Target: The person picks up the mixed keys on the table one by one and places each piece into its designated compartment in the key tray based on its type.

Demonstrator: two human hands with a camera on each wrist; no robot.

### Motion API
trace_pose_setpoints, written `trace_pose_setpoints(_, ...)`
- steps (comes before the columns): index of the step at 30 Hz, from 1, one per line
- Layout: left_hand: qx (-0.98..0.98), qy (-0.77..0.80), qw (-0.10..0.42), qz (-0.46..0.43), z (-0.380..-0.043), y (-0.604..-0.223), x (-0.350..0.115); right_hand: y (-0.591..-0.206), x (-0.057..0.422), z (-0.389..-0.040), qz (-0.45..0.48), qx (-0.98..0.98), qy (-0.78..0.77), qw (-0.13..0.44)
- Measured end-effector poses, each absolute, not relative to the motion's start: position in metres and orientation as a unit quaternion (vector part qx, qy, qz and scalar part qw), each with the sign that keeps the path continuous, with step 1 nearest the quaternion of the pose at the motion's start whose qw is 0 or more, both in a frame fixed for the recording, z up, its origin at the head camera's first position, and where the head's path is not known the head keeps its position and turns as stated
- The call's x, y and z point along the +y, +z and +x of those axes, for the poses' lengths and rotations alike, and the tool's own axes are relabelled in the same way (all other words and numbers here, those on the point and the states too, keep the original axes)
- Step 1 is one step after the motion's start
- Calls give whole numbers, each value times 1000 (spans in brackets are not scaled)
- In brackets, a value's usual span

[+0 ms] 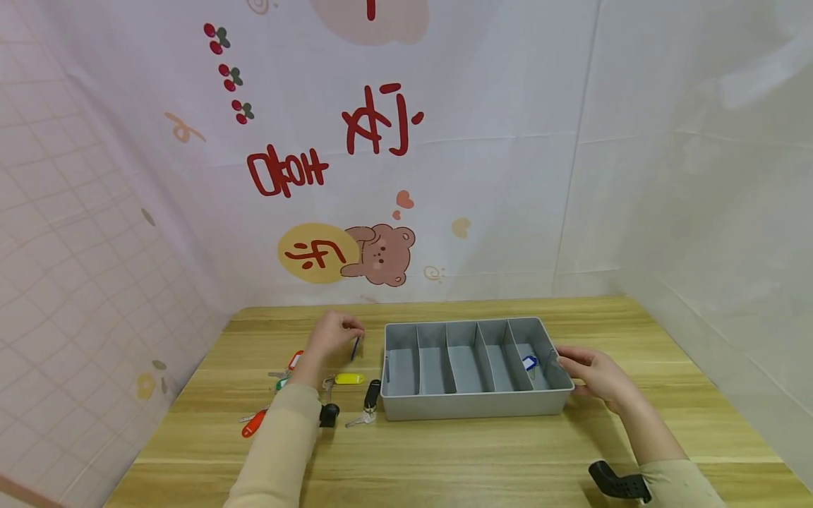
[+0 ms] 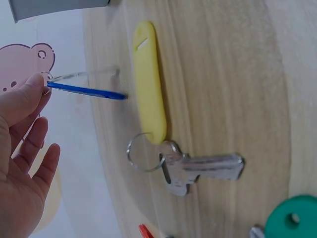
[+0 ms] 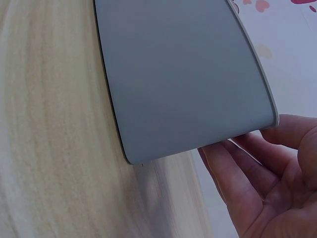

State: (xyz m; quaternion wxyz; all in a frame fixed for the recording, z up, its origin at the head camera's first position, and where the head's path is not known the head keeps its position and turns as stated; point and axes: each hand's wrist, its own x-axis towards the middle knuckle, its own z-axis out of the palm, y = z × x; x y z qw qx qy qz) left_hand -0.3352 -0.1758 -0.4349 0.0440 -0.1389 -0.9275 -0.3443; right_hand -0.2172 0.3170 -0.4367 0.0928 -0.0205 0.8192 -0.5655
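Note:
My left hand (image 1: 330, 337) pinches the metal ring of a key with a blue key tag (image 2: 89, 91) between thumb and forefinger. Tag and blurred key (image 2: 91, 73) hang above the table, left of a grey divided box (image 1: 476, 407). At the box's right end my right hand (image 1: 593, 374) holds the wall, its thumb by the rim and the fingers against the outside. One blue-tagged key (image 1: 530, 363) lies in the rightmost compartment; the other compartments look bare. Below the left hand lies a key with a yellow tag (image 2: 151, 84).
Left of the box lie keys with a black tag (image 1: 372, 394), a green tag (image 2: 292, 218), a red-framed tag (image 1: 296, 360) and a solid red tag (image 1: 253, 423). The left forearm partly covers this group. A printed cloth (image 1: 495, 176) stands behind the table.

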Motion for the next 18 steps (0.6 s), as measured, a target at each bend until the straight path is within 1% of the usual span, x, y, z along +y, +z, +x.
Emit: trace_pose_setpoints(18,-921,-340,86,-171,-339,-421,-178,-438,318,-218,-22,813,-575,95)
